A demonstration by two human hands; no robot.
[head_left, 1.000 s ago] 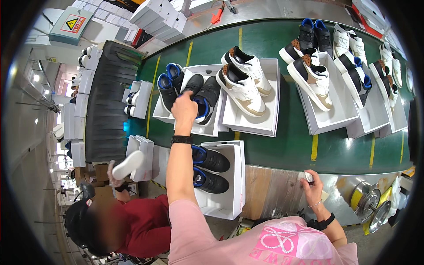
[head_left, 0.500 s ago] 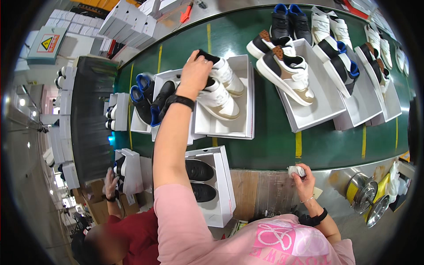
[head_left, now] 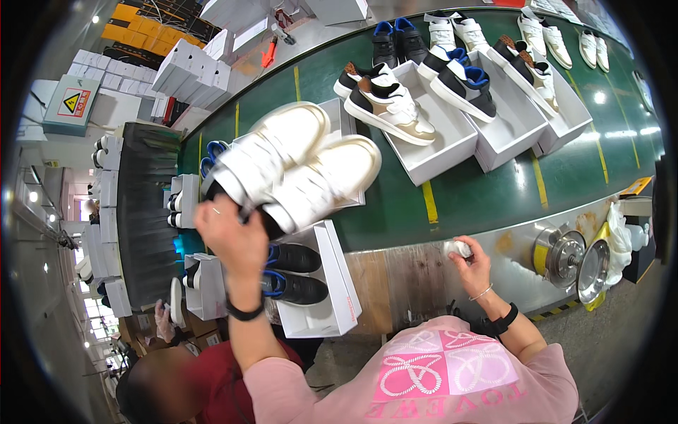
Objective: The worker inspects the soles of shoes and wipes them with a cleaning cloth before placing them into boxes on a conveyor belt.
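My left hand (head_left: 234,232) grips a pair of white and beige sneakers (head_left: 286,166) by their heel ends, holding them up over the green conveyor belt. Their toes point away to the right, and they are slightly blurred. Beneath and behind them, partly hidden, is a white shoe box (head_left: 332,113). Just below the sneakers, a white box (head_left: 337,286) at the belt's near edge holds black shoes (head_left: 300,272) with blue lining. Over the metal edge at right, my right hand (head_left: 477,270) pinches a small crumpled white wad (head_left: 458,248).
On the green belt (head_left: 487,194) stand white boxes (head_left: 441,159) with sneakers (head_left: 392,109) resting on them, and more shoes behind. A metal pot-like container (head_left: 561,254) sits at right. At left, a co-worker's gloved hand (head_left: 164,324) is beside a white shoe (head_left: 176,302).
My left hand has lifted the white sneakers out of their box and brought them nearer and leftward. The boxes on the belt appear further left. My right hand still holds the wad.
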